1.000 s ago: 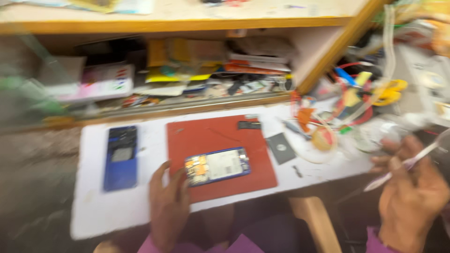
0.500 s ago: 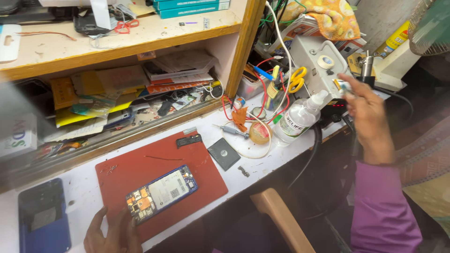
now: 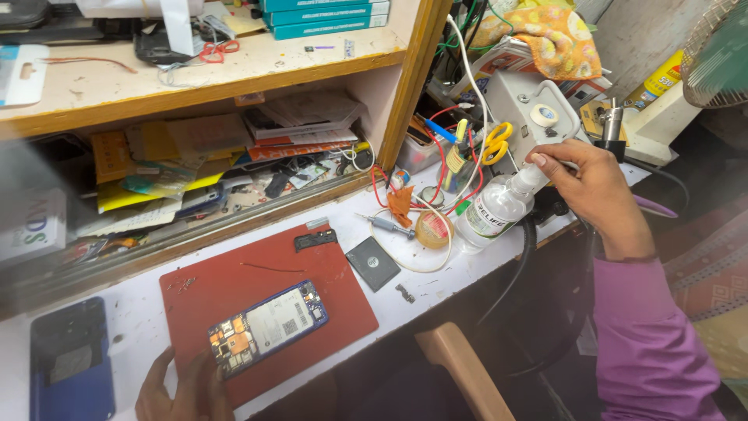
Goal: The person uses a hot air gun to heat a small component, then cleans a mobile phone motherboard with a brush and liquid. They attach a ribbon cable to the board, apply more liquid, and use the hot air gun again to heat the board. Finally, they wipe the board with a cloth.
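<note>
while your left hand (image 3: 183,390) pins the opened phone (image 3: 267,328) flat on the red mat (image 3: 234,284), your right hand's (image 3: 596,191) fingers (image 3: 555,158) grip the clear bottle's (image 3: 499,209) neck, mid-fetch, needing a careful lift over to the phone.

Red mat (image 3: 257,288) on a white worktop (image 3: 467,269). Opened phone (image 3: 267,329): blue frame, white battery, orange and gold parts at one end. Blue back cover (image 3: 70,362), dark patch at centre (shade unclear). Clear plastic bottle (image 3: 499,206) with a white label. Yellow-handled scissors (image 3: 495,144). Red and white wires (image 3: 436,148). Dark grey square pad (image 3: 372,263). Purple sleeve (image 3: 650,343). Cloth (image 3: 557,35) in orange and yellow, patterned. Teal boxes (image 3: 327,17) on a wooden shelf (image 3: 195,86).
</note>
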